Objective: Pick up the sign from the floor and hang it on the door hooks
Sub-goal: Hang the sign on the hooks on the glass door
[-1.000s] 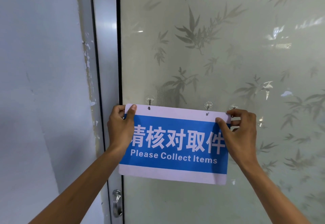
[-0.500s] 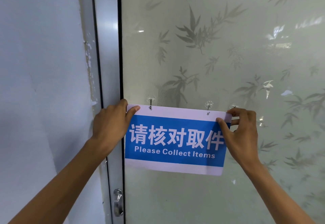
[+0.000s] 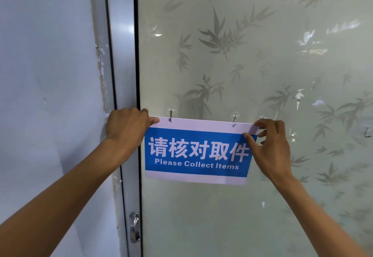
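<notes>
The sign (image 3: pixel 196 151), blue with white borders and the words "Please Collect Items" under a row of white characters, lay flat against the frosted glass door (image 3: pixel 242 55) patterned with bamboo leaves. We saw two small holes along its top border, each with a metal hook through it: the left hook (image 3: pixel 170 115) and the right hook (image 3: pixel 234 118), both hanging from clear suction pads on the glass. The sign sat slightly tilted, its right end lower than its left.

Our left hand (image 3: pixel 127 127) gripped the upper left corner, fingers (image 3: pixel 149 120) closed on the sign's top edge, knuckles over the grey door frame (image 3: pixel 121 55). Our right hand (image 3: pixel 270 147) pinched the upper right corner, thumb on the blue face and forefinger on the top edge, the other fingers spread apart behind. A metal latch (image 3: pixel 134 226) hung low on the frame, well below the sign. The pale wall (image 3: pixel 50 75) stood to the left.
</notes>
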